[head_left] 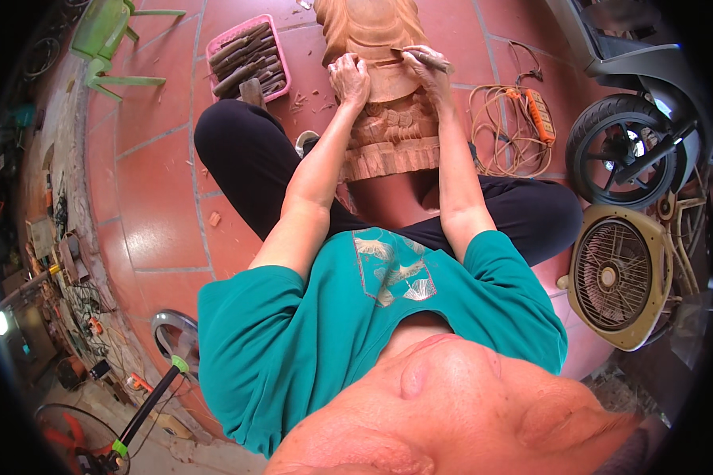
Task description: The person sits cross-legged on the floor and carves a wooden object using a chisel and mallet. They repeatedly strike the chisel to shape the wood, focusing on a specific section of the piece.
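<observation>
A reddish-brown wooden carving (pixel 394 131) with fold-like curves at its far end and a rough, notched base lies between my bent legs. My left hand (pixel 349 81) rests at the carving's left edge, fingers curled over the wood. On the opposite side my right hand (pixel 428 71) grips a carving chisel (pixel 433 58). Its handle sticks out to the right of the fist, and its thin dark blade points left onto the carving's surface. Whether the edge is cutting in, I cannot tell.
A pink basket (pixel 288 77) of several carving tools stands left of the carving, near a wooden mallet-like block (pixel 252 93). On the right are an orange power strip (pixel 539 116) with coiled cord, a motorbike wheel (pixel 622 150) and a box fan (pixel 615 273). Wood chips (pixel 299 103) dot the tiles.
</observation>
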The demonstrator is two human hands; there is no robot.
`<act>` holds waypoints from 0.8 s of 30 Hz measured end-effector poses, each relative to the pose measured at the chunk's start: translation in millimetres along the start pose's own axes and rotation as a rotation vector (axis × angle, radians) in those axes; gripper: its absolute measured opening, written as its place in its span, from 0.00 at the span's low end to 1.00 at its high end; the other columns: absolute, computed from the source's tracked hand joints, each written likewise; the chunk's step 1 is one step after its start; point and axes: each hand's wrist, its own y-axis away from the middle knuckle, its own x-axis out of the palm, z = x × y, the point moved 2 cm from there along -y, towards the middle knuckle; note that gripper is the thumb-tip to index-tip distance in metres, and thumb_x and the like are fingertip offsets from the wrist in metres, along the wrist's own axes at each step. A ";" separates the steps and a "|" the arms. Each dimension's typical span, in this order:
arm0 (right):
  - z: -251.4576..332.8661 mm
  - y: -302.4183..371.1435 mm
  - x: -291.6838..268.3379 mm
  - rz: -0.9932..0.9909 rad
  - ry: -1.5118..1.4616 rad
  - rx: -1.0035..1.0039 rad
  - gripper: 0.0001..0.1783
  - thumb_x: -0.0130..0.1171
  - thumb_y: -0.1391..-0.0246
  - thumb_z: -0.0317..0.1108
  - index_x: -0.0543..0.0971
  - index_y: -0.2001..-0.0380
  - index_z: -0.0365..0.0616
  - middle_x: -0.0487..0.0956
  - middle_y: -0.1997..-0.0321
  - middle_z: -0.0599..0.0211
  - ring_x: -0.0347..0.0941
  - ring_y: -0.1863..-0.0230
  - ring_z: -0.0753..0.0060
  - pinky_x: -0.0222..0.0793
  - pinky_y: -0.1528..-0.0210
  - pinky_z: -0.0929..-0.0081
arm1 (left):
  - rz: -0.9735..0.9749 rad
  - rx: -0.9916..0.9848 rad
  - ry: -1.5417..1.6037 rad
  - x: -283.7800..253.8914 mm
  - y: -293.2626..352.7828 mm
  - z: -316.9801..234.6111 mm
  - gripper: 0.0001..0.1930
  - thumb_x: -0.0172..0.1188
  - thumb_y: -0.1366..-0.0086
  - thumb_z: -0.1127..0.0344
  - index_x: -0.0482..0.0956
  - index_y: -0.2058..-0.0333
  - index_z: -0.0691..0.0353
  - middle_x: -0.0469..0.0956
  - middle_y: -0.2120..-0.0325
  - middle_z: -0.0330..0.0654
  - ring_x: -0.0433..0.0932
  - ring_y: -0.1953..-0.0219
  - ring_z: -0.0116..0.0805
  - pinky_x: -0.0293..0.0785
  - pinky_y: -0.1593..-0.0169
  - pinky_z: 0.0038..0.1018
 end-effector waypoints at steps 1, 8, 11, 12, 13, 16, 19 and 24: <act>-3.2 -0.1 -0.8 0.018 0.016 0.027 0.09 0.64 0.47 0.34 0.83 0.66 0.39 0.81 0.69 0.69 0.74 0.66 0.80 0.69 0.62 0.79 | 0.021 -0.006 0.019 1.1 -0.1 0.6 0.12 0.58 0.39 0.61 0.78 0.59 0.59 0.78 0.57 0.48 0.72 0.51 0.51 0.68 0.46 0.45; 1.3 -1.6 -8.4 0.077 0.033 0.097 0.08 0.64 0.48 0.33 0.84 0.67 0.41 0.82 0.72 0.68 0.75 0.70 0.78 0.71 0.66 0.77 | 0.004 0.012 -0.012 0.8 -1.0 0.4 0.12 0.59 0.39 0.62 0.78 0.60 0.60 0.79 0.59 0.49 0.73 0.53 0.51 0.68 0.48 0.43; 4.0 -5.7 -6.7 -0.008 -0.032 0.089 0.07 0.64 0.48 0.33 0.84 0.68 0.41 0.82 0.73 0.69 0.74 0.71 0.80 0.70 0.67 0.77 | -0.034 0.041 -0.042 -1.3 -0.5 -4.6 0.11 0.59 0.40 0.63 0.78 0.60 0.60 0.79 0.62 0.50 0.75 0.56 0.49 0.67 0.49 0.40; 4.5 -5.7 -6.3 -0.027 -0.047 0.066 0.07 0.63 0.48 0.33 0.84 0.68 0.41 0.81 0.73 0.69 0.74 0.71 0.81 0.69 0.67 0.78 | -0.042 0.042 -0.036 -0.8 0.7 -4.2 0.11 0.59 0.40 0.63 0.78 0.60 0.60 0.79 0.62 0.50 0.75 0.56 0.49 0.67 0.49 0.40; 4.2 -5.1 -5.1 -0.038 -0.051 0.087 0.07 0.63 0.48 0.33 0.84 0.68 0.41 0.81 0.73 0.70 0.74 0.70 0.82 0.69 0.67 0.78 | -0.050 0.043 -0.030 -0.3 2.1 -3.8 0.11 0.59 0.40 0.63 0.78 0.60 0.60 0.79 0.62 0.50 0.75 0.57 0.49 0.67 0.49 0.40; 0.1 -3.9 -4.4 -0.035 -0.103 0.156 0.08 0.63 0.47 0.33 0.84 0.67 0.40 0.81 0.72 0.72 0.73 0.69 0.82 0.69 0.65 0.79 | -0.047 0.033 -0.023 -0.2 1.7 -3.0 0.11 0.59 0.39 0.63 0.78 0.60 0.61 0.79 0.61 0.50 0.75 0.56 0.50 0.67 0.48 0.40; -3.5 -1.8 -11.8 0.069 -0.185 0.182 0.08 0.64 0.45 0.33 0.84 0.64 0.41 0.81 0.69 0.73 0.74 0.66 0.81 0.69 0.61 0.81 | 0.008 -0.017 -0.006 0.6 1.0 -3.1 0.12 0.59 0.39 0.61 0.78 0.59 0.59 0.79 0.58 0.49 0.72 0.52 0.51 0.68 0.47 0.44; -1.1 -1.6 -15.9 0.078 -0.124 0.262 0.09 0.65 0.46 0.34 0.84 0.64 0.41 0.81 0.68 0.73 0.73 0.64 0.81 0.68 0.60 0.81 | 0.031 -0.045 0.012 -3.3 1.0 -2.5 0.12 0.59 0.40 0.61 0.78 0.59 0.58 0.78 0.58 0.48 0.72 0.51 0.51 0.68 0.47 0.45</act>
